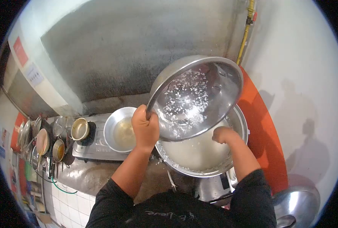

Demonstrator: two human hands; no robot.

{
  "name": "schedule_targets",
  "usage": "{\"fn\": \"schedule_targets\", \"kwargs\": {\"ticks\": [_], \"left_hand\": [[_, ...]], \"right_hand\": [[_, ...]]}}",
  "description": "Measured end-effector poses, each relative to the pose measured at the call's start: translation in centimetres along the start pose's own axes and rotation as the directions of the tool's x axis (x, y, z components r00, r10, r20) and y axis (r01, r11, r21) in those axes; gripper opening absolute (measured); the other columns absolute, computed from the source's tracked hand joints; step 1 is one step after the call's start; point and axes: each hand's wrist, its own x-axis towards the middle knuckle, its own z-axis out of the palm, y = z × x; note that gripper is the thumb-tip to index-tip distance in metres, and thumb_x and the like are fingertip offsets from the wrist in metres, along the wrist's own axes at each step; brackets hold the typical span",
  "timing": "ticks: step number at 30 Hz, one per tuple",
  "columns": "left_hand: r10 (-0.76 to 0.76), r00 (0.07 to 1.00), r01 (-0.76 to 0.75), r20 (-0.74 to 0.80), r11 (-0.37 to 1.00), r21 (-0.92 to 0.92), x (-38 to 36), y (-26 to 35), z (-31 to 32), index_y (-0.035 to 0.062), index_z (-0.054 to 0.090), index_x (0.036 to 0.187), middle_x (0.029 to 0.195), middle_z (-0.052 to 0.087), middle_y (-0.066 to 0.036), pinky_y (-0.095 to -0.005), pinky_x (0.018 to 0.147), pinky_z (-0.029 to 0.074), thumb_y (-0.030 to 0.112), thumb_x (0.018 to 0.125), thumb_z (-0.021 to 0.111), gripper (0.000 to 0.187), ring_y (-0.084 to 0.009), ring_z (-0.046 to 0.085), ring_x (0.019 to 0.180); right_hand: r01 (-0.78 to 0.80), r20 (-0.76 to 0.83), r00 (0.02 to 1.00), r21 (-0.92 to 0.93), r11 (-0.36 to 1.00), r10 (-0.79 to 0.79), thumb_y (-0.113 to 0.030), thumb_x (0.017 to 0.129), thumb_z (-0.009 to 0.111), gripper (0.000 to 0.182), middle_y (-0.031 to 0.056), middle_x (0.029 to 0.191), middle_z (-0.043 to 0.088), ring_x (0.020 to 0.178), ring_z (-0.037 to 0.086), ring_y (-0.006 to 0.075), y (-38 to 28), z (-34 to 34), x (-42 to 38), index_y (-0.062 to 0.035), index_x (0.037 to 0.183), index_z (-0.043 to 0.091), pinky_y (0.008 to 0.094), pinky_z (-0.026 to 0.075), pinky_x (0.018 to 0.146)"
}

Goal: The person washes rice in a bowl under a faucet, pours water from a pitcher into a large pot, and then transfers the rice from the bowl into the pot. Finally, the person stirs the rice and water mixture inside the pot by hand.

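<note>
Steel bowl, one, tilted up over one big pot of white rice, grains stuck inside. Left hand clamped on bowl rim. Right hand down in the rice, grip can't tell. One pan on stove; several small pots at left.

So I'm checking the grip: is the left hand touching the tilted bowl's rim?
Touching. The head view shows the left hand with fingers wrapped over the steel bowl rim.
</note>
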Motion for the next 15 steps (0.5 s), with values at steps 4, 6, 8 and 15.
{"fn": "schedule_targets", "kwargs": {"ticks": [4, 6, 8, 15], "left_hand": [[0.084, 0.996, -0.082, -0.037, 0.994, 0.073, -1.6, 0.3, 0.5, -0.0009, 0.046, 0.075, 0.068, 0.047, -0.016, -0.0405, 0.059, 0.038, -0.007, 0.08, 0.056, 0.013, -0.0313, 0.049, 0.062], [0.102, 0.995, -0.102, 0.0, 0.989, 0.109, -1.6, -0.7, 0.6, -0.0016, 0.044, 0.074, 0.07, 0.048, -0.02, -0.0424, 0.065, 0.044, -0.008, 0.078, 0.056, 0.014, -0.0386, 0.048, 0.064], [0.095, 0.995, -0.097, 0.027, 0.992, 0.085, -1.8, -1.3, 0.8, -0.0017, 0.044, 0.074, 0.071, 0.048, -0.02, -0.0435, 0.07, 0.046, -0.007, 0.078, 0.056, 0.014, -0.0408, 0.048, 0.065], [0.004, 0.973, 0.007, 0.231, 0.999, -0.044, -4.1, -5.5, 1.6, -0.0015, 0.042, 0.072, 0.067, 0.043, -0.02, -0.0446, 0.077, 0.05, -0.003, 0.079, 0.061, 0.02, -0.038, 0.043, 0.06]], "right_hand": [[0.232, -0.01, 0.972, -0.039, 0.972, -0.233, -0.031, 0.087, 0.062, 0.038, 0.0229, 0.115, 0.073, 0.108, 0.069, 0.0392, 2.1, 4.8, 6.4, -0.0024, 0.107, 0.077, 0.0476, 0.054, 0.095], [0.057, -0.266, 0.962, -0.019, 0.998, -0.06, -0.032, 0.087, 0.064, 0.04, 0.0225, 0.118, 0.072, 0.11, 0.07, 0.0367, 2.8, 5.1, 9.4, -0.0011, 0.109, 0.076, 0.0461, 0.054, 0.097], [-0.105, -0.177, 0.974, 0.2, 0.974, 0.141, -0.033, 0.084, 0.072, 0.044, 0.0209, 0.12, 0.072, 0.108, 0.071, 0.0341, 4.3, 3.2, 9.1, -0.0005, 0.113, 0.074, 0.0447, 0.054, 0.097], [0.494, -0.69, 0.643, 0.705, 0.51, 0.332, -0.007, 0.082, 0.075, 0.044, 0.0181, 0.105, 0.072, 0.086, 0.07, 0.0277, 9.2, 0.9, 2.3, -0.0003, 0.125, 0.065, 0.0388, 0.057, 0.074]]}}
